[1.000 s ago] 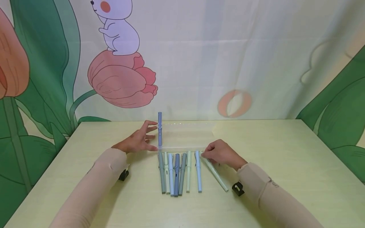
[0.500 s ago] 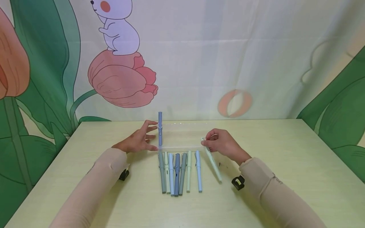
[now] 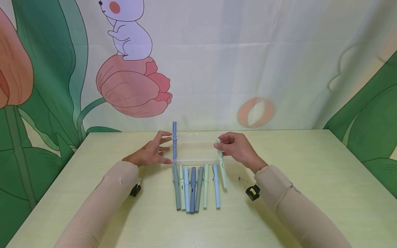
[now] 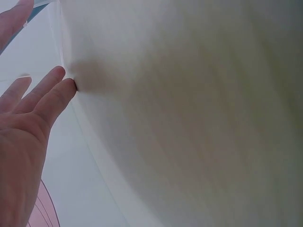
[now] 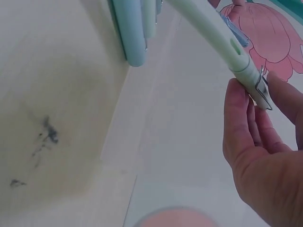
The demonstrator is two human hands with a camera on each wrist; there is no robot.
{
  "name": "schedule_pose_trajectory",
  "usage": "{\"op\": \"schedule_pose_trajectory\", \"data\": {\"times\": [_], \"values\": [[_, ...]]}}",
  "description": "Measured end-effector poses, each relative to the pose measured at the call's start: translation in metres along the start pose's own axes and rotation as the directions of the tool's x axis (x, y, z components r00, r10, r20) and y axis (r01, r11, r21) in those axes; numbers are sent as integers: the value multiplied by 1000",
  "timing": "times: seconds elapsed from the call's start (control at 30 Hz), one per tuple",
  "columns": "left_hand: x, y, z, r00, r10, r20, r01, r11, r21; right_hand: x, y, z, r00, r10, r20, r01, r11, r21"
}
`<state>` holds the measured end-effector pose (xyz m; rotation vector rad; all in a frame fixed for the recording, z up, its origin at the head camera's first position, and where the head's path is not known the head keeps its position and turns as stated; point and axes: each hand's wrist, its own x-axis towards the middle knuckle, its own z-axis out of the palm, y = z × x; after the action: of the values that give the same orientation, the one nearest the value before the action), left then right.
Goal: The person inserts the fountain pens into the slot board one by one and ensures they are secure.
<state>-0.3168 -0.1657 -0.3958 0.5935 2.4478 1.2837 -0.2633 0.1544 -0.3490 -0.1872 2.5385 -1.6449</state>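
My left hand (image 3: 150, 151) is at the left end of a clear plastic box (image 3: 198, 162), its fingers spread and fairly straight, with thumb and fingertips touching the box's edge. A blue-violet pen (image 3: 174, 141) stands along that end of the box. My right hand (image 3: 240, 148) pinches a pale green pen (image 3: 222, 168) by its clip end, between thumb and fingers. This pen slants over the box's right front edge; in the right wrist view its clip (image 5: 261, 90) is at the fingertips. Below the box several pens lie side by side, the light blue pen (image 3: 216, 187) being rightmost.
Other pens in the row include a grey-green pen (image 3: 176, 189) at its left and a dark blue pen (image 3: 192, 191). A printed curtain (image 3: 204, 69) hangs behind the pale table (image 3: 294, 158). Small dark marks (image 5: 49, 132) show on the tabletop beside the row.
My right hand has lifted the pale green pen off the table and carried it up and left to the box, turning it steeper. The left hand has stayed in place.
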Motion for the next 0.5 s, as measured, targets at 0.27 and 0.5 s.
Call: {"op": "schedule_pose_trajectory", "data": {"times": [0.27, 0.5], "values": [[-1, 0, 0, 1000, 22, -3, -22, 1000, 11, 10, -9, 3, 1000, -18, -23, 20, 997, 77], [-1, 2, 0, 1000, -2, -6, 2, 1000, 9, 20, -16, 9, 996, -60, -60, 67, 989, 133]]}}
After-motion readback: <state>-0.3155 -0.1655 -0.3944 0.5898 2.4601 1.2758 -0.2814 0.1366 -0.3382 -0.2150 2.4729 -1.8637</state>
